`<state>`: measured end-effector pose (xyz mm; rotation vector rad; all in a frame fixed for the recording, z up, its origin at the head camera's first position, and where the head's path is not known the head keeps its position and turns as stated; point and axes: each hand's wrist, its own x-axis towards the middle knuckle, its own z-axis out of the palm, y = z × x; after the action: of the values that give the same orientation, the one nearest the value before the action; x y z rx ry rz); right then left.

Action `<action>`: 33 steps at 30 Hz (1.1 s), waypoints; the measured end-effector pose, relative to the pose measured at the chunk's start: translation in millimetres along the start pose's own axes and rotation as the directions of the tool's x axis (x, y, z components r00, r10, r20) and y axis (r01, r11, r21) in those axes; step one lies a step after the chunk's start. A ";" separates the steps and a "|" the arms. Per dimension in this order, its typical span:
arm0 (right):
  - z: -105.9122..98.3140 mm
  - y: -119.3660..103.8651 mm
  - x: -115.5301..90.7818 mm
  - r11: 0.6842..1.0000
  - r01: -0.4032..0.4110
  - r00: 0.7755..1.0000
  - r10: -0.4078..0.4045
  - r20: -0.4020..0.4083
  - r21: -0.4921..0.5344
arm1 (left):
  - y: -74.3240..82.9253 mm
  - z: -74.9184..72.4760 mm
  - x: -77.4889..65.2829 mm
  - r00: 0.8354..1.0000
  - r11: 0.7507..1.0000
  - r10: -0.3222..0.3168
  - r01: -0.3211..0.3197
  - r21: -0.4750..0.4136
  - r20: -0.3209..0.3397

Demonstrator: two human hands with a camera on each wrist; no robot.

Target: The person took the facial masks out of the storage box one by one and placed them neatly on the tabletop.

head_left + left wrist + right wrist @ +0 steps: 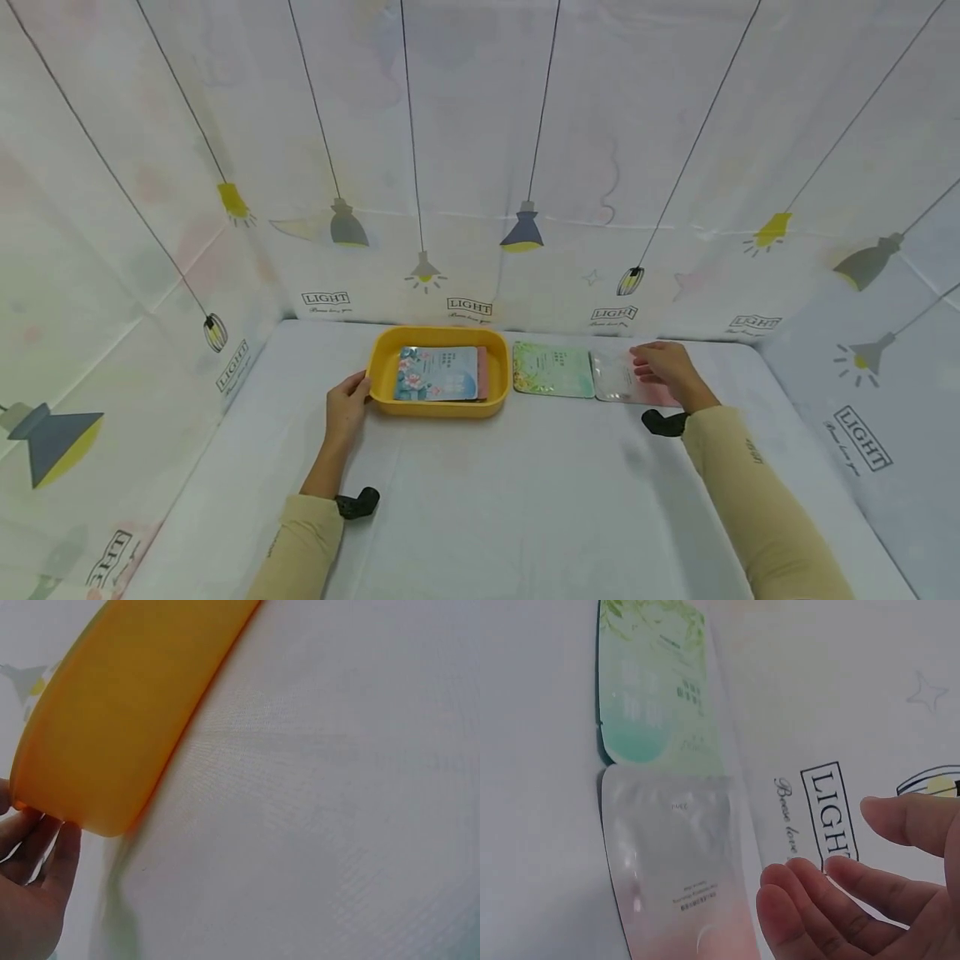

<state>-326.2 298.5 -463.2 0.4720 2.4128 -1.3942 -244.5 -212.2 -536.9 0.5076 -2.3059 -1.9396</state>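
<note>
My left hand (347, 412) grips the left end of a yellow plastic tray (435, 410). In the left wrist view its fingertips lie against the outer wall of the tray (127, 712), with the thumb at the rim. Inside lie a blue floral sachet (437, 373) and, partly beneath it, a pink one (483, 372). My right hand (670, 367) is over the right part of a silver-and-pink sachet (611, 377). The right wrist view shows the fingers of that hand (877, 907) loosely bent, thumb apart, holding nothing. A green sachet (553, 369) lies between tray and silver-and-pink sachet.
A white cloth covers the table (525, 500). Directly behind the tray and sachets rises a white curtain (465, 150) printed with hanging lamps, which also encloses both sides. Each wrist wears a black band (358, 503).
</note>
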 end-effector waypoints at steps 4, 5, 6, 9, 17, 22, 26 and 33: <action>9.1 -10.6 -6.4 0.999 0.045 0.998 -0.045 0.044 0.006 | -0.3 -0.9 0.3 1.000 1.000 -0.001 0.001 0.011 -0.001; 11.1 -13.2 -7.5 0.998 0.057 0.997 -0.057 0.056 0.006 | -0.6 -1.1 0.5 1.000 1.000 -0.002 0.002 0.014 -0.001; 13.1 -15.9 -8.2 0.998 0.066 0.996 -0.067 0.065 0.008 | -0.8 -1.2 0.8 1.000 1.000 -0.003 0.003 0.014 -0.002; 17.7 -25.5 -10.4 0.996 0.094 0.992 -0.094 0.086 0.010 | -1.7 -1.2 2.3 1.000 1.000 -0.004 0.004 0.014 -0.007; 26.2 -51.0 -13.3 0.987 0.154 0.982 -0.159 0.104 0.054 | -3.0 -1.2 5.9 1.000 1.000 -0.002 0.002 -0.003 -0.021; 43.0 -67.2 -16.2 0.982 0.174 0.976 -0.182 0.121 0.071 | -3.0 -4.9 4.8 1.000 1.000 -0.004 0.004 -0.009 -0.026; 56.0 -78.8 -18.6 0.977 0.196 0.969 -0.206 0.138 0.085 | -3.3 -3.8 4.8 0.999 1.000 -0.012 0.011 -0.022 -0.035; 77.7 -97.6 -22.0 0.978 0.198 0.965 -0.206 0.163 0.061 | -2.4 -1.4 5.7 0.998 1.000 -0.016 0.015 -0.026 -0.053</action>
<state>-340.5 182.0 -415.7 0.1127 2.3486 -1.5067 -249.0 -215.6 -539.8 0.5695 -2.2491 -1.9344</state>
